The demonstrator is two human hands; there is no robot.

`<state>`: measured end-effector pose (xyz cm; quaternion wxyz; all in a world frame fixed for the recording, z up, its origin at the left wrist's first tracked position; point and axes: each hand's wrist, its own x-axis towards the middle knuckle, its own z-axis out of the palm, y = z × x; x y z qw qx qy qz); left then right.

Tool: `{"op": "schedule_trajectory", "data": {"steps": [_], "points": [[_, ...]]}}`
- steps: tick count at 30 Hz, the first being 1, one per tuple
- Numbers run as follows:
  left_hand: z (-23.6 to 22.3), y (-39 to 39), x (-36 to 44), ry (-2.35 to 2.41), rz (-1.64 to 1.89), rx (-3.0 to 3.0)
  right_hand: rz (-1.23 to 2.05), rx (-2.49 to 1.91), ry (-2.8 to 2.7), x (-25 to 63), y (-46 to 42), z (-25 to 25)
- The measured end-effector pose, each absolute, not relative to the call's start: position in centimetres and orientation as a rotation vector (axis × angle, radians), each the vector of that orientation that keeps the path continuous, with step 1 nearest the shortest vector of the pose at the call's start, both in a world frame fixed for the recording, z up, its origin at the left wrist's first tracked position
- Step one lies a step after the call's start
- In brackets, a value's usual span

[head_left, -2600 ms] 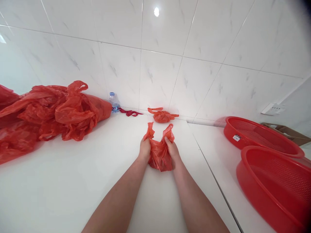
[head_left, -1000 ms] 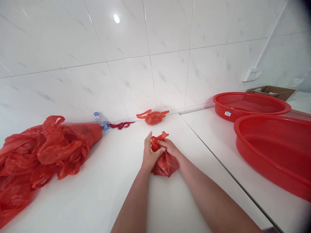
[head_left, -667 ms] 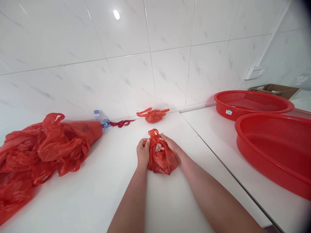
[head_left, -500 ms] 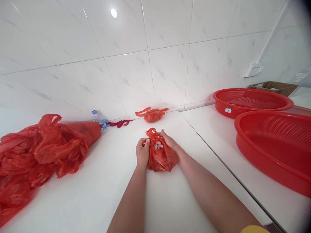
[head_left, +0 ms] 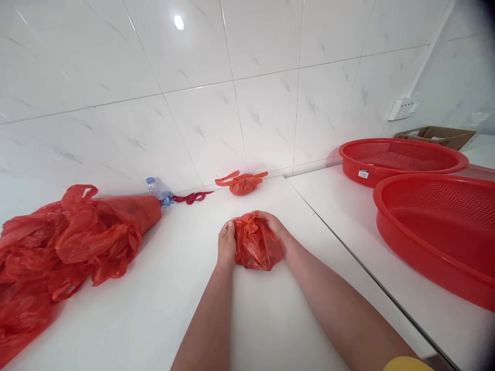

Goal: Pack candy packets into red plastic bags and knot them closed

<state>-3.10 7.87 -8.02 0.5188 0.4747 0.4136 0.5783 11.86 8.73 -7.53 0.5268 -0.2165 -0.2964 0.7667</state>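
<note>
A small red plastic bag [head_left: 257,245] stands on the white table between my hands, its top gathered and crumpled. My left hand [head_left: 227,242] grips its left upper edge, with the thumb showing at the front. Along the far right side, my right hand [head_left: 275,226] is closed on the bag, most of its fingers hidden behind the plastic. Beyond it, near the wall, sits another red plastic bag [head_left: 243,184], tied up into a round bundle with two loose ends sticking out.
A large heap of red plastic bags [head_left: 81,237] covers the table's left side. Beside it lie a clear plastic bottle [head_left: 160,193] and a dark red ribbon [head_left: 192,197]. Two red perforated baskets [head_left: 353,172] stand at right, with a cardboard box [head_left: 452,138] behind. A tiled wall [head_left: 266,113] bounds the back.
The handle loop that stuck up from the bag has come down, and the gap in its front has closed. My right fingers have moved behind the plastic.
</note>
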Motion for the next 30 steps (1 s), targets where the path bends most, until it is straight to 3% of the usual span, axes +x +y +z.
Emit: {"op": "schedule_trajectory", "data": {"steps": [9, 13, 18, 30], "points": [[-8.4, 7.9, -3.2, 0.979, 1.374, 1.116, 1.6, -0.752, -1.189, 13.2, 10.0, -8.0], [-8.3, 7.8, -3.4, 0.968, 1.363, 1.047, 1.176, -1.098, -1.473, 12.7, 10.1, -8.1], [-7.8, 7.2, -2.8, 0.767, 1.253, 1.001, 0.859, -1.293, -1.376, 11.8, 9.8, -8.6], [-6.9, 6.6, -2.3, 0.742, 1.039, 1.32, 0.744, -1.372, -1.314, 11.6, 8.9, -7.7]]}}
